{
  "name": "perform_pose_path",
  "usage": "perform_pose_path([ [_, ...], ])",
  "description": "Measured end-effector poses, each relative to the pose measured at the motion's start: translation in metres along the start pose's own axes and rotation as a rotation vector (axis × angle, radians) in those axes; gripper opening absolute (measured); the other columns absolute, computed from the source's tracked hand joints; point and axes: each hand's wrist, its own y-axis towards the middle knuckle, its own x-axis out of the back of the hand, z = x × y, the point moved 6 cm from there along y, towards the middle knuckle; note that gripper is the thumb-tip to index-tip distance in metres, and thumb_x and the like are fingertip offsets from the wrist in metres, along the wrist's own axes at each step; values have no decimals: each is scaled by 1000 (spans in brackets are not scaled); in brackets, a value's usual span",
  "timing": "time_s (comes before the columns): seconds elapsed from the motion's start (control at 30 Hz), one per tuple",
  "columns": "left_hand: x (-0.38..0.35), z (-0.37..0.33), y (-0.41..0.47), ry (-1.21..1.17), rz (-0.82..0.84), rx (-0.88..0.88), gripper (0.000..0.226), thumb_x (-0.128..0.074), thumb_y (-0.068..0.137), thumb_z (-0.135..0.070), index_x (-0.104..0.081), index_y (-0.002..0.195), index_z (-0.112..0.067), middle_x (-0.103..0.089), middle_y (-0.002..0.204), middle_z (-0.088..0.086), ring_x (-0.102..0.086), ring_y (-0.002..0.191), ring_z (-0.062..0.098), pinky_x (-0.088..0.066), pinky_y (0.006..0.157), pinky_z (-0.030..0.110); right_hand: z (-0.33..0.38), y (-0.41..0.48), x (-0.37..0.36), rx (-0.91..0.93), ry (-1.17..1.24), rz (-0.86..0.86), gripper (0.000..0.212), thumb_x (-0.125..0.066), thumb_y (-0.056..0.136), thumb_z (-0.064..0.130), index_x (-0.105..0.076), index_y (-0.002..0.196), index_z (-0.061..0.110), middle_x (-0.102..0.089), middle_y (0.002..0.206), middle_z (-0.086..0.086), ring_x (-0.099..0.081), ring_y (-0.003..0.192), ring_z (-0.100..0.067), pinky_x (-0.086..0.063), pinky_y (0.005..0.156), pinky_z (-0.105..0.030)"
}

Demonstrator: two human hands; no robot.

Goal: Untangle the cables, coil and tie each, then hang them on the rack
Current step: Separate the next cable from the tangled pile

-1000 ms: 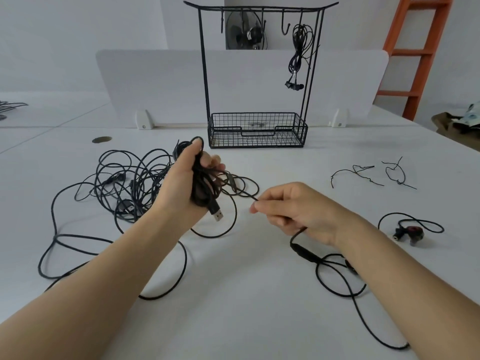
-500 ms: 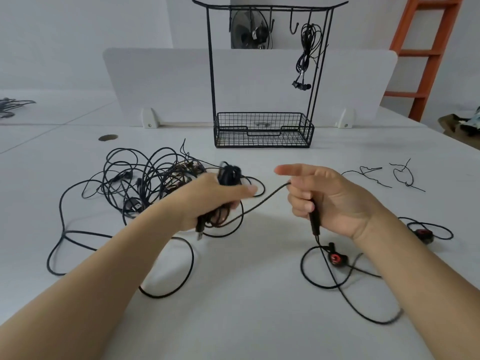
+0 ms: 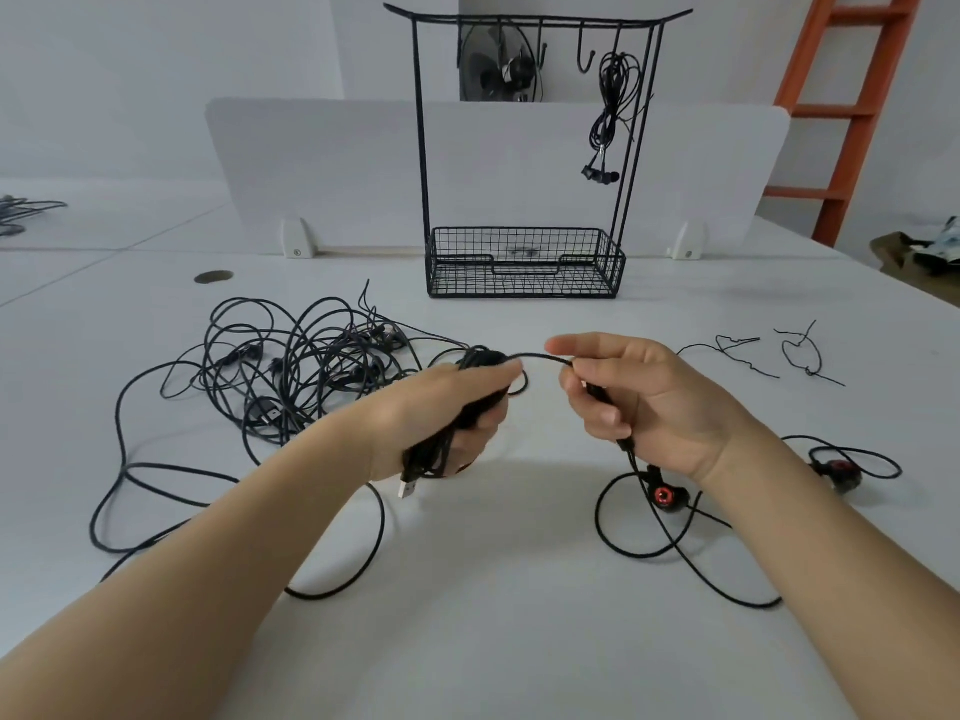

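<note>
We have 1 view: a wide-angle camera worn on the head, facing forward and down over the tabletop (image 3: 519, 641). The forearms (image 3: 208, 589) fill the lower corners of the frame, close to the lens; the rack (image 3: 519, 280) stands farther off, upper centre.

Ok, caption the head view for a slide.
Left hand grips a coiled USB cable; right hand pinches the strand leaving it.

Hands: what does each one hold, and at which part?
The left hand grips a cable coil round its middle; the USB plug hangs below. The right hand grips the strand leaving the coil, at a thicker section.
</note>
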Motion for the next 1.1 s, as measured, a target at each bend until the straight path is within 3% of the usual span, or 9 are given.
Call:
perform_pose_path([
  [0.13, -3, -4, -2, -161, 63, -55, 38, -43, 75, -49, -50, 64, -13, -24, 40, -3, -18, 42, 13, -16, 39, 19, -2, 0, 1, -53, -82, -63, 23, -55, 67, 15, -62, 85, 4, -57, 54, -2, -40, 36, -6, -23, 32, -13],
  [0.37, 7, -9, 2, -456, 4, -162, 42, -29, 97, -42, -64, 103, -19, -32, 48, -3, -27, 44, 12, -21, 42, 19, -4, 0, 3, -83, -214, -130, 14, -57, 80, 15, -62, 76, 2, -56, 50, -3, -35, 33, -8, -22, 33, -14],
  [0.47, 9, -11, 3, -551, -51, -206, 44, -30, 97, -41, -68, 96, -19, -39, 55, -1, -30, 46, 11, -24, 40, 17, -3, 1, -1, -15, -341, -198, 20, -54, 90, 17, -64, 75, 7, -56, 49, -1, -38, 35, -9, -26, 37, -17],
  [0.57, 13, -11, 2, -610, -163, -239, 51, -33, 96, -40, -69, 70, -16, -48, 63, 1, -40, 53, 13, -32, 41, 18, -6, 1, -12, 25, -510, -197, 20, -52, 92, 22, -64, 78, 14, -57, 48, 3, -41, 35, -9, -30, 40, -19],
  [0.67, 18, -10, 4, -683, -227, -257, 53, -36, 96, -40, -54, 52, -16, -54, 66, 0, -53, 65, 14, -42, 62, 25, -14, 1, -23, -7, -619, -89, 15, -52, 92, 24, -64, 83, 22, -56, 49, 5, -41, 36, -8, -34, 41, -16],
  [0.77, 26, -8, 4, -830, -282, -268, 49, -39, 96, -38, -46, 53, -15, -57, 62, 3, -64, 69, 19, -48, 75, 33, -18, 0, -21, -48, -753, -31, 9, -56, 90, 18, -62, 93, 23, -52, 51, 4, -39, 37, -4, -35, 43, -12],
  [0.87, 31, -7, 2, -957, -300, -254, 39, -41, 95, -34, -40, 61, -15, -47, 53, 2, -52, 45, 17, -49, 55, 23, -16, 2, -9, -63, -907, -97, 9, -57, 89, 15, -63, 91, 20, -49, 53, 4, -41, 36, -1, -34, 44, -10],
  [0.97, 36, -5, 3, -804, -311, -165, 32, -43, 93, -25, -38, 63, -16, -42, 50, 0, -37, 37, 12, -35, 39, 14, -5, 4, 6, 22, -1027, -270, 17, -57, 86, 9, -62, 81, 25, -49, 56, 9, -45, 45, 0, -39, 57, -18],
  [1.1, 28, -2, 1, -287, -260, -55, 27, -55, 88, -18, -45, 64, -12, -50, 51, 4, -39, 37, 13, -31, 35, 16, 12, -1, 9, 178, -892, -419, 15, -57, 87, 5, -67, 84, 16, -55, 60, 11, -46, 42, 4, -33, 47, -7],
])
